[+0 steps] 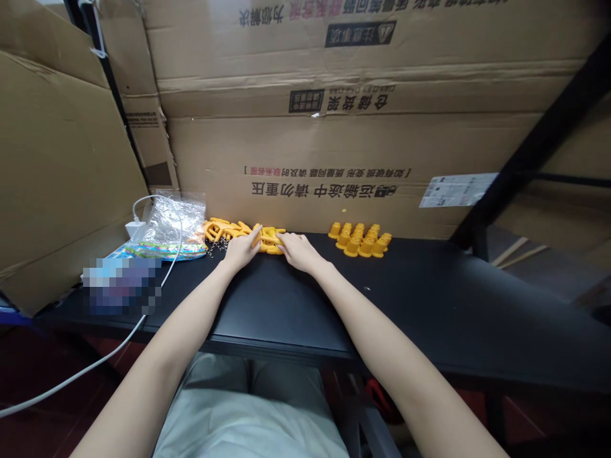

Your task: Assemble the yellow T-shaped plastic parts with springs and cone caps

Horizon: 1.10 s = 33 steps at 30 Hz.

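My left hand [242, 249] is at a heap of orange-yellow plastic parts [224, 227] near the back of the black table. Its thumb and fingers close on a yellow plastic piece at the heap's right end. From the other side my right hand [300, 250] grips among the yellow plastic pieces [272, 249], fingertips facing the left hand. The exact shape of what the fingers hold is too small and partly hidden. Small metal bits, perhaps screws [217, 245], lie beside the left hand. To the right stand several yellow cup-shaped parts [360, 242] in rows, untouched.
Cardboard panels [305, 146] wall the back and left of the black table [286, 305]. A clear plastic bag [174, 222] lies at the left by a white plug [135, 228]. A white cable [114, 350] hangs over the front edge. A black frame post [529, 133] rises at right.
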Each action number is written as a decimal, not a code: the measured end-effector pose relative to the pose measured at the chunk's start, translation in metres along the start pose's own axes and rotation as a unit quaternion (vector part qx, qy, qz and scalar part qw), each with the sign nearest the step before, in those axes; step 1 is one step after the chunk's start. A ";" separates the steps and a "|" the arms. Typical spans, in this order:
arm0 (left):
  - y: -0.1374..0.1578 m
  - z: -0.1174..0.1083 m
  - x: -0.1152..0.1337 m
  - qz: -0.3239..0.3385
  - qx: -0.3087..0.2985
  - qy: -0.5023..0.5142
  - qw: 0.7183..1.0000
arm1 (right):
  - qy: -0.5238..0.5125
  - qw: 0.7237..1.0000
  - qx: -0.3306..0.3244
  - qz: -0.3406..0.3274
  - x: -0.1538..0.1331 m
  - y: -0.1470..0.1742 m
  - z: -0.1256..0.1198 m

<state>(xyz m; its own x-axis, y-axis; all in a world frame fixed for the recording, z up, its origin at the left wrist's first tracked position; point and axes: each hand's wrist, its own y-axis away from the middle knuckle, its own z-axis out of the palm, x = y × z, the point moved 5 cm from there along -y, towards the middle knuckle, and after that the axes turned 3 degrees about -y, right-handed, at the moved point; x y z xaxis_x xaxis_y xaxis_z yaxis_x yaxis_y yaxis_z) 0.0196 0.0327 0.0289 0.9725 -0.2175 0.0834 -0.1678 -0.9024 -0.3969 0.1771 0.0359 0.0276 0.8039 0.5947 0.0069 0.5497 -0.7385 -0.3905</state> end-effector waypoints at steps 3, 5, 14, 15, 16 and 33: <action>0.001 0.000 0.001 0.006 -0.005 -0.005 1.000 | 0.008 1.000 -0.002 0.011 -0.001 0.000 -0.002; 0.001 -0.001 0.003 0.012 -0.007 -0.008 1.000 | 0.021 1.000 0.009 0.015 -0.003 0.000 -0.007; -0.001 0.002 0.005 0.006 -0.008 0.008 1.000 | 0.030 0.998 0.052 0.032 -0.003 0.000 -0.015; -0.001 0.002 0.003 0.005 -0.007 0.010 1.000 | 0.017 0.999 0.042 0.026 -0.002 0.000 -0.012; -0.001 0.002 0.002 0.004 -0.007 0.013 1.000 | 0.003 0.999 0.032 0.018 -0.001 0.000 -0.008; -0.005 0.004 -0.017 -0.040 -0.007 0.029 0.999 | 0.049 0.993 0.078 0.075 0.012 0.003 -0.024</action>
<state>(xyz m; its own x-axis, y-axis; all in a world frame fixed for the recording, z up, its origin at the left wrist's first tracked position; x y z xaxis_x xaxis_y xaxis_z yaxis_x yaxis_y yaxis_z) 0.0050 0.0419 0.0256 0.9717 -0.1665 0.1678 -0.0936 -0.9228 -0.3737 0.1942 0.0329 0.0485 0.8963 0.4427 0.0250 0.3868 -0.7531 -0.5322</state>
